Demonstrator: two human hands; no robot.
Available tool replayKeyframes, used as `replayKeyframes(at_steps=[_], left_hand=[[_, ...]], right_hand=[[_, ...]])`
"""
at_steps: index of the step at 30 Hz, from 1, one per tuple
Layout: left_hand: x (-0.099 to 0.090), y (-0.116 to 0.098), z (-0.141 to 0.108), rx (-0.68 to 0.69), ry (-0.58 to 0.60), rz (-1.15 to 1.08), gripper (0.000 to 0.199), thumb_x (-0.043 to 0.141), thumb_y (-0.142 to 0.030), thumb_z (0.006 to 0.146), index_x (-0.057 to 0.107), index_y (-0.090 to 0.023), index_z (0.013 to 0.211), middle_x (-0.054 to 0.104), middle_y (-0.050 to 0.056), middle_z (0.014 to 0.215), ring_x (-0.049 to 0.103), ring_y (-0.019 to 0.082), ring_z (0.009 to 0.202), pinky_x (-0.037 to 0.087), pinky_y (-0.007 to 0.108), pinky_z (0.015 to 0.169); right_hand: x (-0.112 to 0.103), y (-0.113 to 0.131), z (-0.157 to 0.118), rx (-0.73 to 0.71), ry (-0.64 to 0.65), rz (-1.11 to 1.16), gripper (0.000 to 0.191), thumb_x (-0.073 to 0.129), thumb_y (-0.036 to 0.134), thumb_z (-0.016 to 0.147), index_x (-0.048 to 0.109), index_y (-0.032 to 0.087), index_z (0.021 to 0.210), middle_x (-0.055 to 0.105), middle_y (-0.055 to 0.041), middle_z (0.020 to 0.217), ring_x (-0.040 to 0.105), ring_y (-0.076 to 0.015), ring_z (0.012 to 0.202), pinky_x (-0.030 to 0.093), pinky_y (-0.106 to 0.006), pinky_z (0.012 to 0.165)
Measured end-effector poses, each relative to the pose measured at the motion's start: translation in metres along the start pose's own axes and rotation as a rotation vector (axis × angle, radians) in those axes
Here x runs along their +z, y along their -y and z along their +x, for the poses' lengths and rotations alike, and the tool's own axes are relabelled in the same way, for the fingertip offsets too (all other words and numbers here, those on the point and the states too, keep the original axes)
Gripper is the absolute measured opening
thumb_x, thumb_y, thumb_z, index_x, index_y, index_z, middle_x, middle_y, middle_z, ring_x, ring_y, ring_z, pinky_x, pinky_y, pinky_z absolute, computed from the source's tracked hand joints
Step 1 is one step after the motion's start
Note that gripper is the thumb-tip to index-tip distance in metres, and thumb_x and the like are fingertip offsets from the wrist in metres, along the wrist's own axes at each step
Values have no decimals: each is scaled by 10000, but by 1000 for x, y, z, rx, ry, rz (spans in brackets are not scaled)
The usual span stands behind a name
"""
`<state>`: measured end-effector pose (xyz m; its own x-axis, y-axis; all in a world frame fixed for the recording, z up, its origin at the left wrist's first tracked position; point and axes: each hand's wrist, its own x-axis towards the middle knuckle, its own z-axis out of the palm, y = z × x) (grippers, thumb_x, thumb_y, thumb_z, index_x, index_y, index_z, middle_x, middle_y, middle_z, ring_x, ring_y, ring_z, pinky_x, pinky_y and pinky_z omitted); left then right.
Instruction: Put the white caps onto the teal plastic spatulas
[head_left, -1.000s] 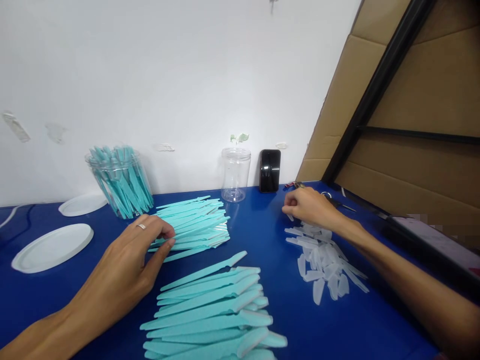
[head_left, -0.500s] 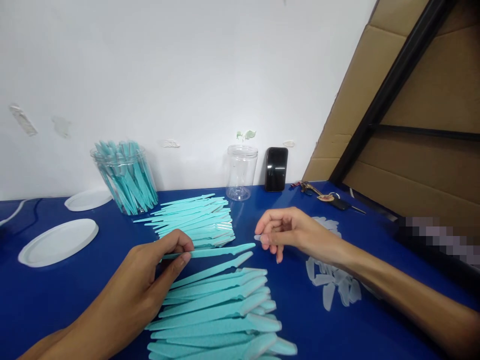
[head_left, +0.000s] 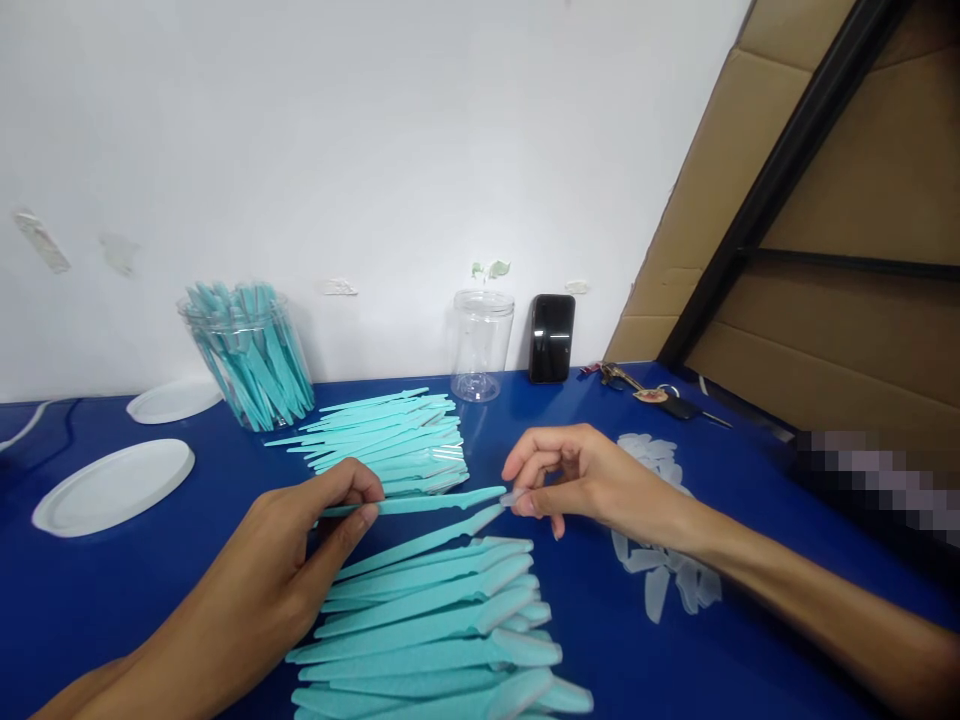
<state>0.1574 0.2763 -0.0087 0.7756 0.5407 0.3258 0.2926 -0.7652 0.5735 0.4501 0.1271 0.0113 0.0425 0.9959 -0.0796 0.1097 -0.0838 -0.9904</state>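
Observation:
Between thumb and fingers, my left hand (head_left: pixel 322 540) grips a teal eyebrow razor (head_left: pixel 442 503) by its handle, its blade end pointing right. My right hand (head_left: pixel 566 475) pinches a small translucent blade cover (head_left: pixel 511 497), which meets the razor's tip; whether it has slid over the blade I cannot tell. Below lies a row of teal razors (head_left: pixel 420 625), several with clear covers on their ends. Behind my left hand is another pile of teal razors (head_left: pixel 397 435). Loose translucent covers (head_left: pixel 664 575) lie beneath and beside my right forearm.
A clear jar full of teal razors (head_left: pixel 255 350) stands at the back left, near two white lids (head_left: pixel 116 487). Against the wall are a second clear jar (head_left: pixel 482 345) and a black phone (head_left: pixel 551 338). Keys (head_left: pixel 652 395) lie on the blue table (head_left: pixel 247 670); cardboard (head_left: pixel 825 220) rises at right.
My right hand has moved slightly left and down, bringing the blade cover to the tip of the razor. My left hand stays nearly still, holding the same razor.

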Motion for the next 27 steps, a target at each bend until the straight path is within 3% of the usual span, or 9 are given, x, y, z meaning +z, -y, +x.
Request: replayKeyframes(at_steps=[7, 20, 27], left_hand=[[1, -4, 0, 8, -5, -4, 359, 537, -542, 1087, 720, -277, 928, 772, 20, 828, 737, 213, 759, 578, 250, 604], [2, 2, -6, 38, 8, 9, 333, 508, -531, 1134, 681, -281, 999, 786, 6, 918, 761, 197, 842, 442, 226, 493], [2, 5, -3, 40, 11, 13, 326, 505, -522, 1138, 680, -283, 1001, 785, 1, 918, 765, 197, 843, 460, 230, 521]], right_hand=[[8, 6, -4, 17, -18, -33, 390, 1033, 362, 740, 767, 184, 963, 810, -32, 816, 708, -172, 725, 564, -233, 531], [9, 11, -9, 6, -54, -147, 311, 985, 368, 786, 776, 207, 951, 784, -16, 791, 690, -173, 704, 536, -232, 512], [10, 10, -10, 17, -49, -149, 328, 998, 375, 763, 778, 203, 935, 775, -12, 782, 677, -169, 695, 537, -228, 513]])
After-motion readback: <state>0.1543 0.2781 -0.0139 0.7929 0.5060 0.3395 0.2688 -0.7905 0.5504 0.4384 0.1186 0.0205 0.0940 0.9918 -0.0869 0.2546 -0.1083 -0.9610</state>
